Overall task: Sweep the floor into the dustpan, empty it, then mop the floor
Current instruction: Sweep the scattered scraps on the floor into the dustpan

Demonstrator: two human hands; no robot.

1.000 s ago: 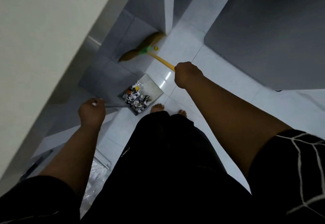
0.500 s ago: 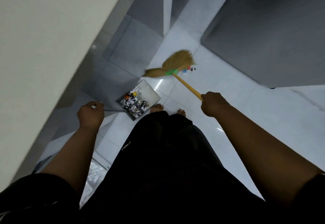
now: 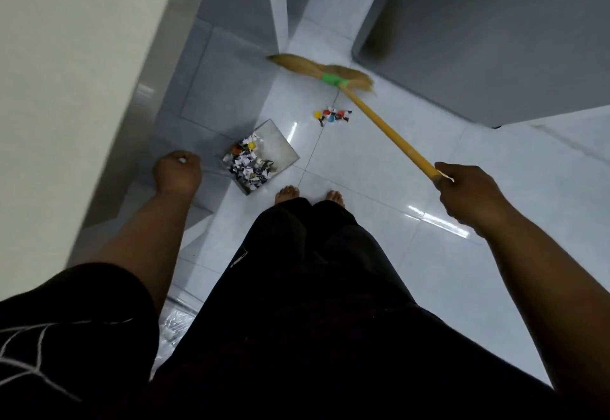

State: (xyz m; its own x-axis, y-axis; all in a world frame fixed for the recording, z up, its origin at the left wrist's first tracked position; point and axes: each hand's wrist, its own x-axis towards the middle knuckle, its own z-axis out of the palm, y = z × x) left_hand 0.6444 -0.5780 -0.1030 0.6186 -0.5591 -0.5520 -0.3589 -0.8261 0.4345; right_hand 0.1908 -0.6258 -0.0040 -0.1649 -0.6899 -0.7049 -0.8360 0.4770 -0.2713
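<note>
**Q:** Container status?

**A:** One container, the dustpan [image 3: 280, 145], sits left of centre in the frame. It is on the white tiled floor [image 3: 379, 195], just ahead of my bare feet [image 3: 287, 193]. Its near half holds a heap of paper scraps [image 3: 249, 165], mostly black and white, with a few yellow and orange bits. The far half is bare.

**Q:** Anything outside it?

**A:** A small pile of coloured debris [image 3: 333, 116] lies on the floor near frame centre. It is up and to the right of the dustpan, apart from it.

**Q:** Left hand?

**A:** My left hand [image 3: 176, 172], at the left of the frame, is closed in a fist round the end of the dustpan's thin handle.

**Q:** Right hand?

**A:** My right hand [image 3: 468, 192], at the right, is curled fully round the near end of the broom [image 3: 386, 125], on its yellow shaft. The shaft runs diagonally toward the upper left. Its straw head [image 3: 307, 66], bound by a green collar [image 3: 333, 79], lies at top centre, beyond the debris. The head is blurred, so I cannot tell whether the bristles touch the floor.
</note>
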